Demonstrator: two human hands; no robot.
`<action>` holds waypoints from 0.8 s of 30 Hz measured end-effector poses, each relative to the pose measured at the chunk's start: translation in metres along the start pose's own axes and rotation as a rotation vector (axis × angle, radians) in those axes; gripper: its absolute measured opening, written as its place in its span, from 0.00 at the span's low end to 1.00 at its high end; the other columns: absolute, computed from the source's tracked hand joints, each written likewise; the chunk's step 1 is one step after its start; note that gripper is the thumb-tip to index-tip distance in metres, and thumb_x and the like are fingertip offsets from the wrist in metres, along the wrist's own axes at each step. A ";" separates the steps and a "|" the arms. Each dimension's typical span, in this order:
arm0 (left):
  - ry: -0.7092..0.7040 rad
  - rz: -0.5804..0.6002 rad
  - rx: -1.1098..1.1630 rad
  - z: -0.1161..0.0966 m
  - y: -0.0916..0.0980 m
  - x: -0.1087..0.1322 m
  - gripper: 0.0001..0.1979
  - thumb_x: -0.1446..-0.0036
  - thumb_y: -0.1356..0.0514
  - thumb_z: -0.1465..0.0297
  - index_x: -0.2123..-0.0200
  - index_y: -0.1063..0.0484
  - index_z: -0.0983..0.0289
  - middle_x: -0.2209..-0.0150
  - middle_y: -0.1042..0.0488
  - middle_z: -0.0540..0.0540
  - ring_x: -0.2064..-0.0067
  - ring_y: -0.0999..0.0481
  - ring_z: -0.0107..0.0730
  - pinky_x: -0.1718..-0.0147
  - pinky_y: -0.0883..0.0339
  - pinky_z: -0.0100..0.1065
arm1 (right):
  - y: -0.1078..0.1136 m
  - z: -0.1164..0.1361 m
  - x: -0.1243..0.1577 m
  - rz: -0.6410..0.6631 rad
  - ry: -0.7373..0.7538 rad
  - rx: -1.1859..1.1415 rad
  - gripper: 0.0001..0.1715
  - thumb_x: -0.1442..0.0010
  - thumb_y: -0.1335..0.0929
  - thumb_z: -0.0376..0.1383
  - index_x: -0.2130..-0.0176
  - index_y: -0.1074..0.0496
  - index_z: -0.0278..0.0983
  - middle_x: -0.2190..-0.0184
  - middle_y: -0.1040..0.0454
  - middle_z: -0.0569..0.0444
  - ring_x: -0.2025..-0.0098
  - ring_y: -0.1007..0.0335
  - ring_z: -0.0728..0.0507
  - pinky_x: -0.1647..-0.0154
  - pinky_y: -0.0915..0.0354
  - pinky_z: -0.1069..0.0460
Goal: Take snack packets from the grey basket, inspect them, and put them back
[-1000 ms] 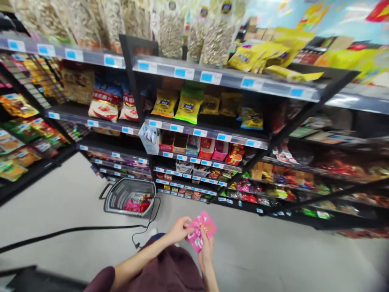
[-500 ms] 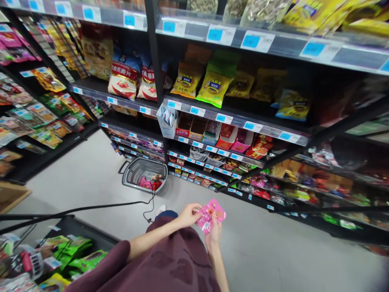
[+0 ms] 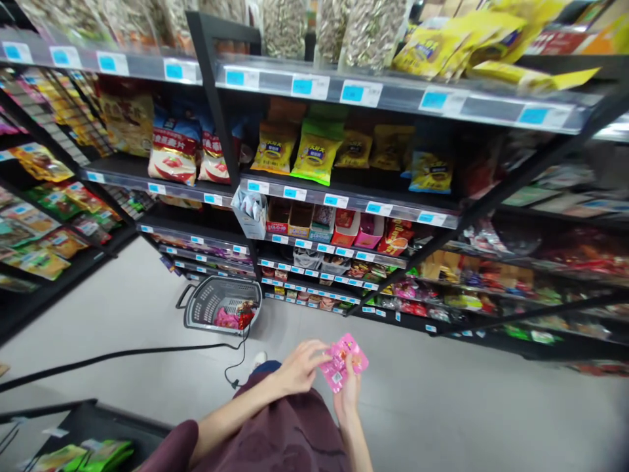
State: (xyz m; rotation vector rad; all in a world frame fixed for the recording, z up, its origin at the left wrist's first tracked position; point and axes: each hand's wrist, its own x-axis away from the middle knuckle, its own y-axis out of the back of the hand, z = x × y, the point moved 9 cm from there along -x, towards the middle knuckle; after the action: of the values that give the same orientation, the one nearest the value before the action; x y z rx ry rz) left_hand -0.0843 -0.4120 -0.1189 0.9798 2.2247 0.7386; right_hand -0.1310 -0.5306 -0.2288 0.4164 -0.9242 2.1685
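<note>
A pink snack packet (image 3: 339,370) is held up in front of the dark maroon clothing, over the grey floor. My right hand (image 3: 348,387) grips it from the right and below, with the thumb across its front. My left hand (image 3: 303,367) is at the packet's left side, its fingers stretched out and the index fingertip touching or very near the packet's surface. A grey basket (image 3: 196,305) stands on the floor beyond, with pink and red packets (image 3: 236,318) inside.
Black shelving (image 3: 354,190) with snack bags and small boxes runs across the front. A black cable (image 3: 147,353) crosses on the left. More shelf goods (image 3: 98,455) lie at the lower left.
The view has turned, so the upper shelf shows more. My left hand has loosened from the packet's left edge and its fingers have straightened. My right hand still holds the packet.
</note>
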 end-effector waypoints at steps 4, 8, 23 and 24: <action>-0.184 0.166 -0.086 -0.020 -0.020 0.005 0.26 0.47 0.44 0.79 0.45 0.35 0.58 0.44 0.31 0.57 0.41 0.37 0.40 0.41 0.44 0.43 | -0.005 -0.007 0.004 0.036 -0.031 -0.005 0.31 0.50 0.26 0.50 0.54 0.26 0.33 0.59 0.22 0.47 0.62 0.24 0.41 0.66 0.27 0.51; -0.149 0.145 -0.097 -0.023 -0.022 0.007 0.13 0.41 0.43 0.72 0.52 0.31 0.59 0.54 0.26 0.57 0.51 0.30 0.39 0.50 0.37 0.39 | -0.020 -0.013 0.012 0.128 -0.086 0.000 0.30 0.51 0.26 0.51 0.56 0.25 0.33 0.61 0.21 0.48 0.59 0.24 0.40 0.61 0.28 0.50; 0.448 -0.120 0.609 0.028 -0.005 0.013 0.18 0.38 0.46 0.58 0.72 0.30 0.66 0.73 0.30 0.53 0.70 0.30 0.30 0.69 0.35 0.29 | -0.006 0.013 0.013 -0.023 0.175 0.078 0.27 0.56 0.24 0.53 0.69 0.29 0.35 0.76 0.28 0.55 0.76 0.33 0.47 0.75 0.36 0.54; 0.480 -0.068 0.657 0.030 -0.012 0.016 0.21 0.38 0.47 0.54 0.73 0.32 0.66 0.76 0.31 0.52 0.72 0.31 0.30 0.70 0.36 0.29 | -0.004 0.014 0.012 -0.063 0.205 0.118 0.26 0.55 0.25 0.53 0.72 0.31 0.35 0.80 0.31 0.57 0.79 0.37 0.49 0.78 0.39 0.55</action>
State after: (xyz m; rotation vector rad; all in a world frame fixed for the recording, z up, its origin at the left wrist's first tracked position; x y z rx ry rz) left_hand -0.0776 -0.3994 -0.1521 1.0910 3.0072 0.2043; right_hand -0.1365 -0.5329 -0.2107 0.2695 -0.6646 2.1677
